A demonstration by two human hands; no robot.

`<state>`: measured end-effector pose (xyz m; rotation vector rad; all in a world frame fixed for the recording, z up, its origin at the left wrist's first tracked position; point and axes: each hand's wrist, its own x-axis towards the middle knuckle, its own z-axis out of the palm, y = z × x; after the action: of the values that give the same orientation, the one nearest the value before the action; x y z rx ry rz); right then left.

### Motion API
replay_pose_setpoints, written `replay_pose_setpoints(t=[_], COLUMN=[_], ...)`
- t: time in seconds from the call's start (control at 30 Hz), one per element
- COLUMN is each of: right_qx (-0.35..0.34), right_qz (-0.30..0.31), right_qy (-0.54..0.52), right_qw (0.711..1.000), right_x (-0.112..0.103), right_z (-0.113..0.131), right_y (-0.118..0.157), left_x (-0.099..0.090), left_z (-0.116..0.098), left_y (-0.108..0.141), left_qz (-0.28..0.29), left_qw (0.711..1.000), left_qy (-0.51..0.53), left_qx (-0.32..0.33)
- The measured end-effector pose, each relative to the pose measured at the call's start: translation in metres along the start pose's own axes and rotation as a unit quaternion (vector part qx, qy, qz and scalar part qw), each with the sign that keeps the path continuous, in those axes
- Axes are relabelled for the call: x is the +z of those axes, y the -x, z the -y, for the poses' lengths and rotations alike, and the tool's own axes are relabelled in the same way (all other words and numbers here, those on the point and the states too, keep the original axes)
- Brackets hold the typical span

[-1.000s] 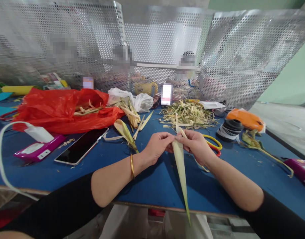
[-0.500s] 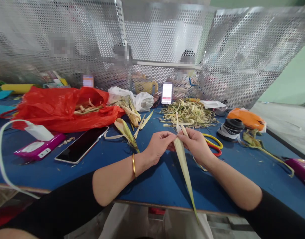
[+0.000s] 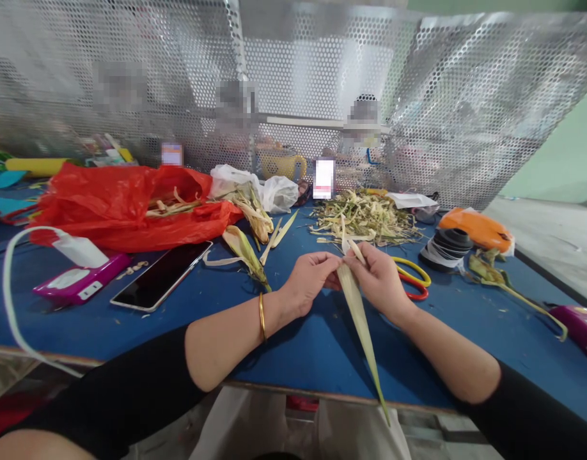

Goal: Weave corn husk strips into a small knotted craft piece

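Over the blue table, a pale corn husk hangs between my two hands, its long green tip reaching down past the front edge. My left hand pinches the husk near its wide end from the left side. From the right, my right hand grips the same end, where a folded pale strip pokes up between the fingers. The husk's gripped part is partly hidden by my fingers. Behind my right wrist lie yellow and red rings, perhaps scissor handles, otherwise covered by my hand.
A heap of shredded husk lies beyond my hands. Leftward are loose husks, a red plastic bag, a phone and a purple power strip. A black ribbed object and an orange bag stand right. Perforated metal panels rise behind.
The view has shifted slightly, so the tabletop things appear a little further right. Both hands keep hold of the husk in nearly the same pose.
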<state>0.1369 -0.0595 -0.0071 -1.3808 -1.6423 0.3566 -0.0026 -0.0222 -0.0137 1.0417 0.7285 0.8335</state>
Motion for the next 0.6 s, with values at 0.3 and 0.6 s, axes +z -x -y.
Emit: replay_pose_setpoints(t=[0.3,0.6], right_qx=[0.188,0.228], right_qz=[0.042,-0.003], right_qy=[-0.238,-0.251], right_qw=[0.952,0.941], right_x=[-0.0003,-0.0035], right_z=[0.0062,0.0088], right_y=[0.0007,-0.0019], left_x=[-0.0020,-0.0052], left_z=[-0.0041,-0.0010], left_y=[-0.0004,-0.0013], left_qz=[0.004,0.046], left_qw=[0.999,0.999], left_qy=[-0.031,0.002], left_qx=[0.006,-0.022])
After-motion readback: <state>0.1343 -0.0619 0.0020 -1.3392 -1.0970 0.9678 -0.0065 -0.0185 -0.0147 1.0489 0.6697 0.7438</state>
